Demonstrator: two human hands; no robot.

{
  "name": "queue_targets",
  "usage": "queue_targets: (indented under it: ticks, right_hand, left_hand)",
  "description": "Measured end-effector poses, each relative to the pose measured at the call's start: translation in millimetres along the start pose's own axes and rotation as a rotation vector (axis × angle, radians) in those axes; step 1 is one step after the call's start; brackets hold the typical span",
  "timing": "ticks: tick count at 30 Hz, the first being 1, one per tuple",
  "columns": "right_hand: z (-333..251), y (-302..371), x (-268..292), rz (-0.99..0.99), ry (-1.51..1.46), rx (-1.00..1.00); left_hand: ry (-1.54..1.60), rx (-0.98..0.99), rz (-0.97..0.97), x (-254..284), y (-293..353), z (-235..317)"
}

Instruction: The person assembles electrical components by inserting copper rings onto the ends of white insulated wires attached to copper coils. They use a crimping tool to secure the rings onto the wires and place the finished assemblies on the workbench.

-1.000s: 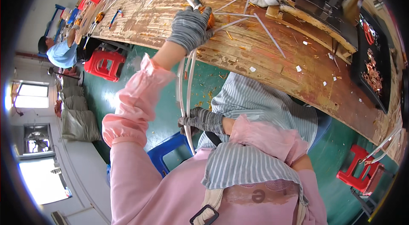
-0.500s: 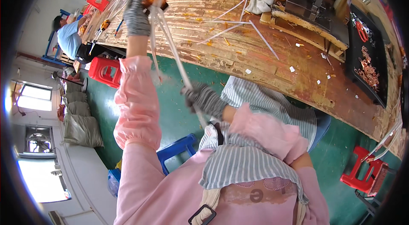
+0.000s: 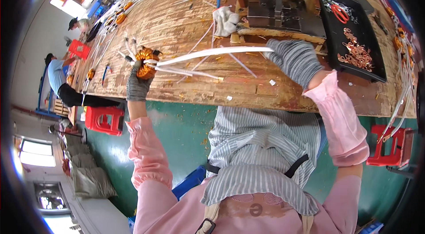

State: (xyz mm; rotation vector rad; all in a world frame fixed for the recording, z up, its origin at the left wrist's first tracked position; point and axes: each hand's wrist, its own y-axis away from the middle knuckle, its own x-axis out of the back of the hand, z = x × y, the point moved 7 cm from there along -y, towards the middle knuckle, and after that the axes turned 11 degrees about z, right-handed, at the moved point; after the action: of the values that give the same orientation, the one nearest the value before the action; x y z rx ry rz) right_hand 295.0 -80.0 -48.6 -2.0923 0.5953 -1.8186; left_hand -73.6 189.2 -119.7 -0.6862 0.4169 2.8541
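My left hand (image 3: 138, 86), in a grey knit glove, is closed around a copper-wound ring coil (image 3: 146, 71) above the front of the worn wooden table (image 3: 177, 90). Long white sleeved wire leads (image 3: 212, 52) run from the coil to the right. At their far end my right hand (image 3: 295, 62), gloved the same way, is closed on them and holds them stretched almost level; its grip hides their tips. A few shorter white leads (image 3: 190, 72) hang loose from the coil, and others stick out on its far left side.
A dark metal press (image 3: 276, 10) on a wooden base stands beyond my right hand. Right of it lies a black tray (image 3: 376, 68) with copper terminals (image 3: 355, 53) and red-handled scissors (image 3: 340, 13). A white cloth (image 3: 225, 21) lies by the press. Two people (image 3: 57, 74) work at far left, near a red stool (image 3: 104, 121).
The coil in my left hand has come lower and nearer. My right hand has swung from near my body out to the right above the table, and the leads now stretch sideways.
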Motion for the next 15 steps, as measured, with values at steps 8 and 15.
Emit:
queue_targets:
  ticks: [8, 15]
  right_hand:
    - [5.3, 9.8, -27.8, -0.023, -0.129, -0.122]
    - [-6.5, 0.4, -5.3, -0.160, -0.326, -0.168]
  left_hand:
    - [-1.626, -0.748, 0.325, -30.0, -7.1, 48.7]
    - [-1.239, -1.226, -0.718, -255.3, 124.7, -71.3]
